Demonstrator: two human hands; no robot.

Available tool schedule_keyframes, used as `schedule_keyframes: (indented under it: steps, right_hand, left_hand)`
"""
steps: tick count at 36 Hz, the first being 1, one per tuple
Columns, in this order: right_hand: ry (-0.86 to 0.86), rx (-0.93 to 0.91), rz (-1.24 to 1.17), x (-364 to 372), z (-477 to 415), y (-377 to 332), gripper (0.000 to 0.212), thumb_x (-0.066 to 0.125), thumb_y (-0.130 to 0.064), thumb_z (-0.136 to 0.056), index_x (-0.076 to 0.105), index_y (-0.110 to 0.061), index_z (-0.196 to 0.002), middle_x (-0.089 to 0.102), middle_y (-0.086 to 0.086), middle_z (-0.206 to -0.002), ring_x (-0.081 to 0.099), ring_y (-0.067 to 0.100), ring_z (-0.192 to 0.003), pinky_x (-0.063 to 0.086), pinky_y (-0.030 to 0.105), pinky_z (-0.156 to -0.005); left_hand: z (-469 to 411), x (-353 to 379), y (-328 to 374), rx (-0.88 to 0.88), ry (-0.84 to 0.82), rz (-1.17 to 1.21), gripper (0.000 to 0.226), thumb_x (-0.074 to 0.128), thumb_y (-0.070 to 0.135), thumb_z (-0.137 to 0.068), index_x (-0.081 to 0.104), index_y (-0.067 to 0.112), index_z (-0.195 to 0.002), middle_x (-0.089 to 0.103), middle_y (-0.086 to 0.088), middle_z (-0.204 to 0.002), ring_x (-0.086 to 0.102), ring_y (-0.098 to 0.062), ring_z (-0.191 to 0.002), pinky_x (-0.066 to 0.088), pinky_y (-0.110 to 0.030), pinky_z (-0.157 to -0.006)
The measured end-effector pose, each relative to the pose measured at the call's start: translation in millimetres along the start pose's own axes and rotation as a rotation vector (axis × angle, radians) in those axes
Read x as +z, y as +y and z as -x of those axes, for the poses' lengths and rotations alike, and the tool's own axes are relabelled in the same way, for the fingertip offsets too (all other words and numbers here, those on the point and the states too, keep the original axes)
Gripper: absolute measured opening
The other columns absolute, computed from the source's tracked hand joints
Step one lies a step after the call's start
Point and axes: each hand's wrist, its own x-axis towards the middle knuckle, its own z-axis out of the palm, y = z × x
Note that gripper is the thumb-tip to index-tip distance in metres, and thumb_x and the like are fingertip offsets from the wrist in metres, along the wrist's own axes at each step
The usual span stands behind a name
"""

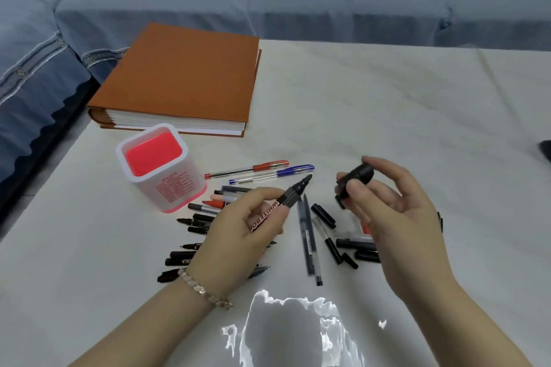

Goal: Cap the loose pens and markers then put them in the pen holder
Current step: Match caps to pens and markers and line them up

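Left hand (pixel 238 235) grips marker (pixel 286 199), tip pointing up-right.

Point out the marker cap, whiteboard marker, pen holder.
marker cap (pixel 363 173): head view, black side.
whiteboard marker (pixel 292 192): head view, dark collar under tip.
pen holder (pixel 176 188): head view, printed front wall.

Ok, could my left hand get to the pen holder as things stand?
Probably yes: the left hand, gripping the marker, is close to the pen holder, whose open top is uncovered; only low pens lie between.

Left grip (pixel 244 232), right grip (pixel 393 211): both curled, holding.
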Motion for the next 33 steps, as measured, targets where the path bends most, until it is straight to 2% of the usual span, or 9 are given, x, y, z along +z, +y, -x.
schedule_keyframes:
  steps: [3,10,14,17,22,25,28,30,33]
  right_hand:
    - [0.012,0.039,-0.05,0,1,4,0.025,0.066,-0.007,-0.072,0.061,-0.021,-0.092,0.075,0.004,-0.08,0.069,0.015,-0.074,0.055,0.018,-0.069]
    - [0.003,0.02,-0.007,0,4,6,0.021,0.063,-0.003,-0.078,0.061,-0.02,-0.09,0.074,-0.003,-0.073,0.067,0.004,-0.064,0.05,0.01,-0.061]
    - [-0.03,0.011,0.026,-2,3,7,0.019,0.062,-0.003,-0.079,0.062,-0.018,-0.09,0.074,-0.006,-0.071,0.066,0.003,-0.063,0.05,0.009,-0.06]
    - [-0.089,0.03,0.073,-3,4,11,0.014,0.064,-0.004,-0.076,0.064,-0.015,-0.085,0.075,0.0,-0.074,0.067,0.006,-0.066,0.053,0.013,-0.066]
    - [-0.143,0.013,0.093,-12,3,14,0.018,0.075,-0.008,-0.066,0.062,-0.012,-0.077,0.074,0.004,-0.07,0.067,0.011,-0.063,0.053,0.016,-0.062]
    - [-0.153,-0.014,0.113,-16,4,14,0.021,0.074,-0.005,-0.066,0.058,-0.01,-0.078,0.074,0.003,-0.069,0.067,0.012,-0.061,0.053,0.017,-0.062]
    - [-0.144,-0.045,0.075,-20,4,15,0.011,0.061,-0.006,-0.071,0.055,-0.01,-0.079,0.074,0.002,-0.067,0.069,0.014,-0.064,0.052,0.015,-0.062]
    - [-0.168,-0.058,0.05,-24,6,12,0.011,0.064,-0.018,-0.068,0.056,-0.015,-0.075,0.075,0.003,-0.07,0.07,0.015,-0.066,0.051,0.015,-0.062]
    - [-0.271,-0.019,0.079,-31,8,11,0.031,0.08,-0.042,-0.056,0.058,-0.025,-0.069,0.075,0.003,-0.076,0.07,0.017,-0.07,0.053,0.018,-0.065]
  left_hand:
    - [3,6,1,0.005,-0.033,0.007,0.02,0.059,0.015,-0.083,0.064,0.034,-0.086,0.06,0.008,-0.056,0.047,0.001,-0.043,0.04,-0.014,-0.044]
    - [7,5,5,0.017,-0.091,-0.073,0.023,0.062,0.019,-0.082,0.064,0.041,-0.086,0.064,0.01,-0.064,0.049,0.001,-0.047,0.043,-0.012,-0.049]
    - [9,4,6,0.047,-0.107,-0.134,0.018,0.06,0.034,-0.076,0.064,0.049,-0.086,0.067,0.013,-0.078,0.059,0.002,-0.064,0.047,-0.012,-0.062]
    - [10,4,9,0.08,-0.114,-0.189,0.021,0.062,0.031,-0.079,0.062,0.051,-0.087,0.066,0.021,-0.086,0.061,0.001,-0.075,0.045,-0.01,-0.067]
    - [8,7,11,0.081,-0.14,-0.207,0.018,0.063,0.034,-0.077,0.064,0.052,-0.081,0.067,0.014,-0.074,0.06,-0.003,-0.065,0.049,-0.02,-0.064]
    - [2,10,18,-0.01,-0.195,-0.107,0.013,0.065,0.023,-0.079,0.07,0.034,-0.08,0.061,0.009,-0.052,0.05,0.0,-0.045,0.041,-0.013,-0.048]
    - [-3,14,25,-0.186,-0.303,0.067,0.023,0.06,0.02,-0.083,0.068,0.025,-0.063,0.055,0.006,-0.044,0.037,-0.006,-0.032,0.03,-0.014,-0.036]
    - [-6,15,25,-0.317,-0.423,0.153,0.032,0.055,0.024,-0.085,0.062,0.019,-0.054,0.051,0.006,-0.041,0.031,-0.007,-0.03,0.023,-0.011,-0.035]
    - [-10,17,22,-0.419,-0.573,0.191,0.031,0.054,0.033,-0.08,0.059,0.02,-0.052,0.054,0.005,-0.047,0.028,-0.005,-0.031,0.02,-0.008,-0.035]
